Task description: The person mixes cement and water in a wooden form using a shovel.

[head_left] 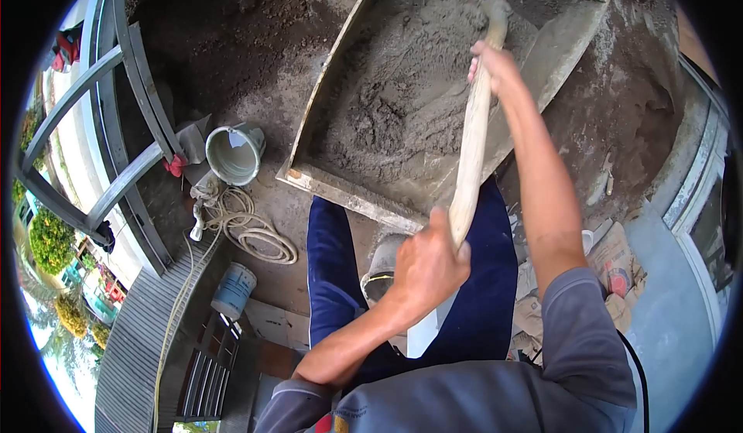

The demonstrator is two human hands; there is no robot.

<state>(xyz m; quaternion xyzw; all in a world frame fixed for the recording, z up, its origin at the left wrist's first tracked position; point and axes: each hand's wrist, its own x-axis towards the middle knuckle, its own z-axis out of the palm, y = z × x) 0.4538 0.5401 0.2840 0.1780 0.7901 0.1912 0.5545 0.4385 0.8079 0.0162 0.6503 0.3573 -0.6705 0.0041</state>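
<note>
The work in hand looks like the turning of a wet grey mix (387, 108) in a shallow trough (348, 195) with a long wooden handle (474, 139). The handle slants from near, between the person's legs (331, 247), across the trough's near edge to the far right, where its grey-coated end meets the mix; any blade there is hidden, so its shape cannot be told.

The right hand (498, 65) is wrapped round the handle close to that far end, over the mix. The left hand (433, 263) grips the near end, with its thumb along the wood, just outside the trough. The mix thus lies beyond the left hand and beneath the right.

The next stroke, I judge, calls for a firm hold with both hands, the right one guiding and the left one pulling or pushing. To the left, a bucket (232, 181) stands beside the trough, near a coiled hose (267, 243).
</note>
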